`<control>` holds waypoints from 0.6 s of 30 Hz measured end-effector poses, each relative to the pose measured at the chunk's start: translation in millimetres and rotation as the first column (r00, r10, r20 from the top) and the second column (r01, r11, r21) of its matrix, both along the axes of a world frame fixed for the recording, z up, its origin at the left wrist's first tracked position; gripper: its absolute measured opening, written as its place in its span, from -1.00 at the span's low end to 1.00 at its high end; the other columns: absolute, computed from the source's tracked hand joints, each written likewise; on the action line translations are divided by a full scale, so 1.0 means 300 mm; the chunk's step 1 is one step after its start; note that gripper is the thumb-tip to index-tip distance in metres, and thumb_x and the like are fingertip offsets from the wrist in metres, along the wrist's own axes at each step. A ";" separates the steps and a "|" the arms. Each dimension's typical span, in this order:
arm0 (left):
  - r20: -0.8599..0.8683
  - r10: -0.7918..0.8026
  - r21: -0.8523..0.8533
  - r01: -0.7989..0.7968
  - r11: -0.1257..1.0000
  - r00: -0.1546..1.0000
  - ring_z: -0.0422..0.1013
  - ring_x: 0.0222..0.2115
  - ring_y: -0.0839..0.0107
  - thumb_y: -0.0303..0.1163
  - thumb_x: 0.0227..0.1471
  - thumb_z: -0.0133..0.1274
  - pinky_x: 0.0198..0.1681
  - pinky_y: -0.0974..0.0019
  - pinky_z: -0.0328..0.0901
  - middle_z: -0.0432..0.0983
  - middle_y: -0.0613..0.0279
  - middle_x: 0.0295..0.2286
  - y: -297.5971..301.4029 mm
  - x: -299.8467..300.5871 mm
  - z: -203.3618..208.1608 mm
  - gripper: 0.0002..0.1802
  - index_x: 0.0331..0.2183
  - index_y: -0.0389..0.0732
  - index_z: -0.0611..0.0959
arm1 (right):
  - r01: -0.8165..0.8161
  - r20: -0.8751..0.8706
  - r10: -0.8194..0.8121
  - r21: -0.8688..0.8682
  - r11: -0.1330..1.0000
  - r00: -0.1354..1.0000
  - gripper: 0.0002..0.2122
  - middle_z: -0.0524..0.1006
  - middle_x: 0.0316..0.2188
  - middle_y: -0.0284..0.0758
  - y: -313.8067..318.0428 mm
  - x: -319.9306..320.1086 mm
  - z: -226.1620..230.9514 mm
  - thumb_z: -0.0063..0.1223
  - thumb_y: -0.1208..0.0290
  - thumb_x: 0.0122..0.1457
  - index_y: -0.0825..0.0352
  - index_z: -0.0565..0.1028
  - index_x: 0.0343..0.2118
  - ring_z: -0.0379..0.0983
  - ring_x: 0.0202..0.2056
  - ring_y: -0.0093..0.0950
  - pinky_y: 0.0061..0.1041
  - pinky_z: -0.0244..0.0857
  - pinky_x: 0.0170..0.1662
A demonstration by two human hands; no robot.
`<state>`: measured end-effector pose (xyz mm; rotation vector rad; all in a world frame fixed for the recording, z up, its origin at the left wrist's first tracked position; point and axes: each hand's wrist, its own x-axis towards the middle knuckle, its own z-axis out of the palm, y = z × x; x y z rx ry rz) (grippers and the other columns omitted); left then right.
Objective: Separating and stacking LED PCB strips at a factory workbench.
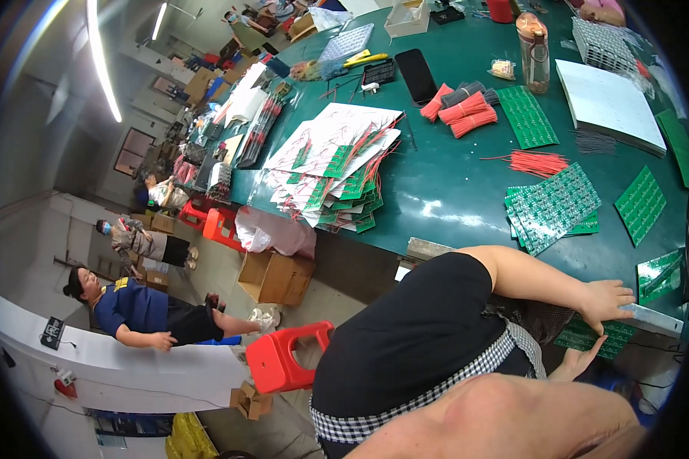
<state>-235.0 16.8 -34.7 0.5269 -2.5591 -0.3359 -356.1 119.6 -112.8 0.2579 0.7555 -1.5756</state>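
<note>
At the table's right front edge, my left hand (606, 301) bends its fingers over a green circuit board panel (614, 341), its thumb against the board. My right hand (579, 362) grips the same panel from below, one digit reaching up across it; part of that hand is hidden behind my arm. Just beyond, another green panel (660, 275) lies near the table corner. A stack of green circuit board panels (555, 206) sits to the left of it, with a single panel (641, 205) apart on the right.
The green table (444, 203) bears wired boards layered with white sheets (337, 164), red wire bundles (468, 115), a phone (415, 76), a bottle (533, 57) and a white slab (608, 103). A red stool (283, 357) and cardboard box (274, 277) stand left. A person (142, 306) is on the floor beyond.
</note>
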 end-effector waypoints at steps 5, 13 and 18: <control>0.037 0.004 0.223 -0.012 0.975 0.999 0.13 0.03 0.05 -0.04 -0.36 0.21 0.08 0.03 0.04 0.23 -0.05 -0.04 0.006 -0.029 0.065 -0.18 -0.01 -0.16 0.35 | -0.068 -0.042 0.069 0.038 0.997 0.997 -0.62 0.33 0.00 -0.25 0.034 -0.067 -0.060 -0.04 0.23 0.12 0.27 0.33 -0.02 0.22 0.04 -0.32 -0.21 0.07 0.10; 0.211 0.194 -0.005 -0.197 0.980 0.958 0.06 0.10 0.04 -0.11 -0.28 0.21 0.06 0.02 0.05 0.12 -0.12 0.05 -0.028 0.042 0.109 -0.05 0.06 -0.40 0.16 | 0.061 0.119 -0.053 -0.069 0.996 0.992 -0.82 0.50 -0.32 -0.26 -0.060 0.114 0.114 0.06 0.52 0.03 0.34 0.46 -0.26 0.45 -0.30 -0.36 -0.35 0.36 -0.19; 0.259 0.098 0.029 -0.109 0.994 0.961 0.02 0.13 0.09 -0.15 -0.23 0.19 0.11 0.06 0.01 0.07 -0.09 0.09 0.009 -0.012 0.117 -0.02 0.10 -0.40 0.07 | 0.095 0.100 -0.077 -0.196 0.976 0.992 -0.86 0.52 -0.36 -0.33 -0.016 0.076 0.064 0.09 0.49 0.04 0.30 0.48 -0.31 0.48 -0.33 -0.46 -0.42 0.40 -0.23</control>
